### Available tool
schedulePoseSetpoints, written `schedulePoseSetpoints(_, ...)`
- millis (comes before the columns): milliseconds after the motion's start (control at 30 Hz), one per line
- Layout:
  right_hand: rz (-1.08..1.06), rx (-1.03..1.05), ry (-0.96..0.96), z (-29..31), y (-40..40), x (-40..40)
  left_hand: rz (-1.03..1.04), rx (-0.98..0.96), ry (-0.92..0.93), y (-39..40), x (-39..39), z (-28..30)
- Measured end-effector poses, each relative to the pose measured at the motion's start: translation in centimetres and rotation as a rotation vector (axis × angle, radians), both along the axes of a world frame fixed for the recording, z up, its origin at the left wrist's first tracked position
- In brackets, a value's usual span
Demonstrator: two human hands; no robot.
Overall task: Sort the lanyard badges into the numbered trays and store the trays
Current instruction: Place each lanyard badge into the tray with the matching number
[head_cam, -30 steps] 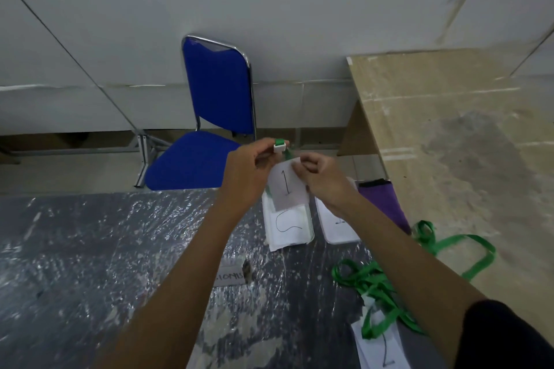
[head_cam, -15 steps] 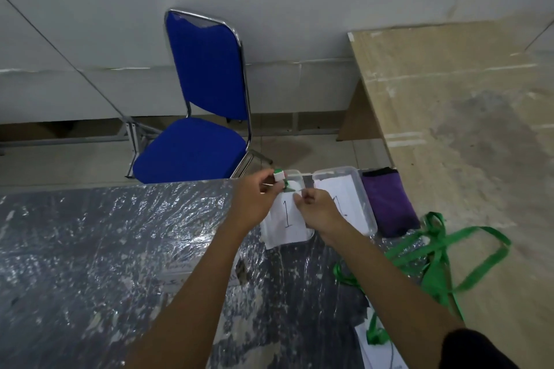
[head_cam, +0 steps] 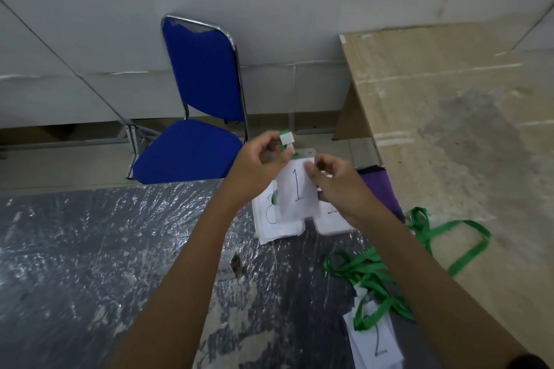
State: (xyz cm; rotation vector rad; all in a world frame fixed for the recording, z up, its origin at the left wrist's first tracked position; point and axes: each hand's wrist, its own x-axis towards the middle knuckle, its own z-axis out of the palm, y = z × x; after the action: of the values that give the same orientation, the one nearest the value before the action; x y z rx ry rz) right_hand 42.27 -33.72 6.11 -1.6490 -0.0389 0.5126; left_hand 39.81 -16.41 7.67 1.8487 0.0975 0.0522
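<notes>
Bare storeroom: blue chair (head_cam: pixel 204 105), plastic-wrapped table (head_cam: pixel 90 249).

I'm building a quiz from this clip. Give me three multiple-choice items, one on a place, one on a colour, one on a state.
1. Where is the purple cloth?
A. right of the trays
B. on the chair
C. under the lanyards

2. What colour are the lanyards?
A. red
B. green
C. yellow

3. How is the badge marked 1?
A. lying in a tray
B. held up by both hands
C. lying on the chair

Answers: 1 A, it lies beside the right tray. 2 B, the straps are green. 3 B, the left hand and right hand pinch its top above the trays.
</notes>
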Motion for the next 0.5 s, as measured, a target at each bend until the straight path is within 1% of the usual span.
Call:
schedulePoseSetpoints(167,-0.025,0.017,-0.087,4.4,-1.8,2.2,0.000,0.029,-0.095,-2.0,2.5,3.7)
schedulePoseSetpoints(300,-0.049,0.030,-0.171,6.8,-3.4,3.6,0.018,0.112,-0.154,-3.8,4.3,5.8)
schedulePoseSetpoints(500,-0.057,0.033,-0.226,9.0,-5.6,4.7,-0.016,0.099,-0.230,-6.2,5.4,8.1)
